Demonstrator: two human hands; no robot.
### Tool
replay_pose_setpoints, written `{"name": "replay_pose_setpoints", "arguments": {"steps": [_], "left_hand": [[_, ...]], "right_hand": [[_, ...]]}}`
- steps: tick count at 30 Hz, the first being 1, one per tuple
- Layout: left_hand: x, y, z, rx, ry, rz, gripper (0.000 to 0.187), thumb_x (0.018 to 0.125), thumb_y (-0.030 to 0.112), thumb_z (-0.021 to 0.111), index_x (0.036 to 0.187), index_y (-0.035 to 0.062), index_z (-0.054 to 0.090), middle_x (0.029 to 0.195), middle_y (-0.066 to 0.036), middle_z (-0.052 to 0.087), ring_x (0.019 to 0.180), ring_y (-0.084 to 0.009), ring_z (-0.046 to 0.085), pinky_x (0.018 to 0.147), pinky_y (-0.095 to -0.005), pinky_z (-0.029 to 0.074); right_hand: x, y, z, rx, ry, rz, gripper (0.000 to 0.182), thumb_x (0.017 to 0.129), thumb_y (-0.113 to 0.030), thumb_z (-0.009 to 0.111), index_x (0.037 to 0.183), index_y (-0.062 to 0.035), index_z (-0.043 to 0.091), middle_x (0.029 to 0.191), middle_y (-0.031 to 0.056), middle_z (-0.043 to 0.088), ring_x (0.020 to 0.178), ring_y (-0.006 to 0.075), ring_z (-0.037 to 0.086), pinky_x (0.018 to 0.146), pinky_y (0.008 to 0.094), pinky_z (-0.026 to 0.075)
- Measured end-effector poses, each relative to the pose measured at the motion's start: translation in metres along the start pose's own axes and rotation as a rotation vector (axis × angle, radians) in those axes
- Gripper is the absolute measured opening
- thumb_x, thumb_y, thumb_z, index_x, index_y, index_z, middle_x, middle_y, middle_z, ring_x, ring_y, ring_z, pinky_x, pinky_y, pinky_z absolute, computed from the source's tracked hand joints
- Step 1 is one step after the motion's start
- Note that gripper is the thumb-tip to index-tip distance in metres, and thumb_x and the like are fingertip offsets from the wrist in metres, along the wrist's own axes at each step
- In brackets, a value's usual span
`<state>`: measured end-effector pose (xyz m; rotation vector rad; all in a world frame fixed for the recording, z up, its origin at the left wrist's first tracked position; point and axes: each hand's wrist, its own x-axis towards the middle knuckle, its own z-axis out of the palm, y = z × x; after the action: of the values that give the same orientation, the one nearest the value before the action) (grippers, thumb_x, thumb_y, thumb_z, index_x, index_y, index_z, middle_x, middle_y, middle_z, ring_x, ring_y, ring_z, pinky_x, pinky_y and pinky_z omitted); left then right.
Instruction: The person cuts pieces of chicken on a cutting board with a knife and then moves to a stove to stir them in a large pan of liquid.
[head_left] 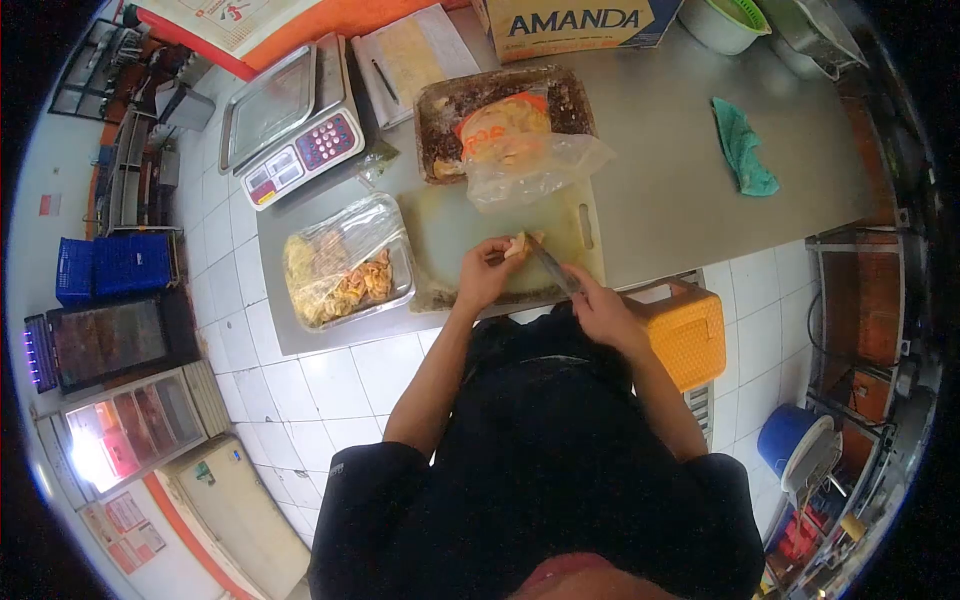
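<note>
My left hand (pixel 484 271) pinches a small pale piece of meat (pixel 516 246) above the front part of the cutting board (pixel 445 225). In my right hand (pixel 608 315) is a knife (pixel 550 264), its blade slanting up and left with the tip at the piece. Behind the board, a dark stained tray (pixel 433 118) holds a clear plastic bag (pixel 540 168) with orange print and pale contents. To the left of the board stands a metal tray (pixel 408 268) of pale and orange-brown food pieces, partly covered by clear plastic.
A digital scale (pixel 305 155) stands at the back left beside papers (pixel 425 50) with a pen. Along the back are a cardboard box (pixel 580 25) and a white bowl (pixel 715 28). A green cloth (pixel 743 150) lies at the right. Below the table edge sits a yellow stool (pixel 683 335).
</note>
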<state>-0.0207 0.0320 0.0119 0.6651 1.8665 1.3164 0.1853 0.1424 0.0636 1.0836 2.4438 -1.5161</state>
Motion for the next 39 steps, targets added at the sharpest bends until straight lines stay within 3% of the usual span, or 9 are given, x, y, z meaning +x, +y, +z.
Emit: {"name": "replay_pose_setpoints", "arguments": {"steps": [2, 10, 13, 16, 18, 21, 30, 36, 39], "left_hand": [[-0.007, -0.005, -0.014, 0.120, 0.010, 0.120, 0.021, 0.084, 0.010, 0.074, 0.099, -0.0016, 0.065, 0.096, -0.010, 0.068, 0.084, -0.0192, 0.065, 0.078, -0.0304, 0.053], [-0.030, 0.001, -0.058, 0.263, 0.068, 0.384, 0.019, 0.082, 0.008, 0.073, 0.097, -0.0002, 0.064, 0.091, -0.013, 0.067, 0.082, -0.0235, 0.064, 0.079, -0.0343, 0.050], [-0.031, -0.010, -0.070, 0.105, 0.039, 0.160, 0.022, 0.082, 0.009, 0.072, 0.099, 0.0009, 0.062, 0.093, -0.014, 0.066, 0.088, -0.0259, 0.064, 0.080, -0.0363, 0.050], [-0.024, -0.003, -0.077, 0.581, -0.193, -0.085, 0.025, 0.080, 0.015, 0.073, 0.100, 0.0034, 0.063, 0.093, -0.014, 0.064, 0.093, -0.0292, 0.064, 0.081, -0.0387, 0.050], [-0.027, 0.021, -0.059, 0.637, 0.075, 0.153, 0.023, 0.078, 0.019, 0.072, 0.096, 0.0054, 0.066, 0.090, -0.013, 0.064, 0.094, -0.0329, 0.063, 0.081, -0.0417, 0.050], [-0.022, 0.007, -0.038, 0.808, 0.040, 0.368, 0.019, 0.079, 0.019, 0.071, 0.093, 0.0067, 0.067, 0.086, -0.011, 0.065, 0.093, -0.0340, 0.063, 0.081, -0.0420, 0.050], [-0.012, -0.022, -0.064, 0.628, 0.135, 0.126, 0.018, 0.081, 0.018, 0.067, 0.092, 0.0025, 0.065, 0.084, -0.019, 0.069, 0.075, -0.0368, 0.068, 0.069, -0.0437, 0.053], [-0.012, -0.020, -0.076, 0.724, 0.061, -0.072, 0.023, 0.078, 0.013, 0.064, 0.101, 0.0062, 0.063, 0.087, -0.017, 0.069, 0.080, -0.0358, 0.068, 0.072, -0.0428, 0.053], [-0.019, -0.007, -0.067, 0.631, 0.179, 0.196, 0.030, 0.076, 0.015, 0.068, 0.105, 0.0091, 0.063, 0.089, -0.014, 0.068, 0.087, -0.0341, 0.065, 0.079, -0.0421, 0.052]], "right_hand": [[0.007, 0.007, 0.008, -0.086, -0.087, 0.052, 0.042, 0.096, -0.018, 0.044, 0.137, -0.0171, 0.041, 0.096, 0.0311, 0.063, 0.093, 0.0503, 0.060, 0.083, 0.0577, 0.045], [-0.003, 0.014, 0.001, -0.200, 0.014, 0.062, 0.043, 0.095, -0.015, 0.045, 0.138, -0.0188, 0.041, 0.094, 0.0304, 0.064, 0.090, 0.0485, 0.061, 0.081, 0.0562, 0.047], [-0.004, 0.006, -0.003, -0.205, 0.014, 0.103, 0.043, 0.095, -0.015, 0.045, 0.138, -0.0179, 0.041, 0.095, 0.0301, 0.064, 0.092, 0.0474, 0.062, 0.081, 0.0557, 0.048], [-0.006, -0.009, -0.004, -0.204, 0.044, 0.065, 0.043, 0.095, -0.015, 0.044, 0.138, -0.0177, 0.043, 0.096, 0.0299, 0.064, 0.093, 0.0463, 0.062, 0.082, 0.0554, 0.047], [-0.008, -0.023, 0.004, -0.204, 0.073, 0.015, 0.043, 0.095, -0.014, 0.044, 0.138, -0.0178, 0.043, 0.096, 0.0296, 0.064, 0.092, 0.0458, 0.062, 0.082, 0.0553, 0.047], [-0.006, -0.033, 0.015, -0.216, -0.067, -0.053, 0.043, 0.095, -0.013, 0.044, 0.138, -0.0178, 0.045, 0.097, 0.0290, 0.064, 0.092, 0.0454, 0.062, 0.082, 0.0542, 0.048], [0.005, -0.002, 0.016, -0.268, 0.062, 0.000, 0.042, 0.094, -0.011, 0.046, 0.136, -0.0155, 0.046, 0.099, 0.0298, 0.063, 0.095, 0.0472, 0.060, 0.082, 0.0533, 0.047], [0.017, -0.013, 0.002, -0.280, 0.109, 0.152, 0.045, 0.095, -0.013, 0.046, 0.139, -0.0194, 0.043, 0.105, 0.0267, 0.064, 0.095, 0.0462, 0.062, 0.083, 0.0530, 0.049], [0.015, -0.021, 0.009, -0.274, 0.102, -0.022, 0.046, 0.094, -0.012, 0.046, 0.140, -0.0184, 0.042, 0.103, 0.0266, 0.064, 0.093, 0.0467, 0.061, 0.081, 0.0535, 0.049]]}}
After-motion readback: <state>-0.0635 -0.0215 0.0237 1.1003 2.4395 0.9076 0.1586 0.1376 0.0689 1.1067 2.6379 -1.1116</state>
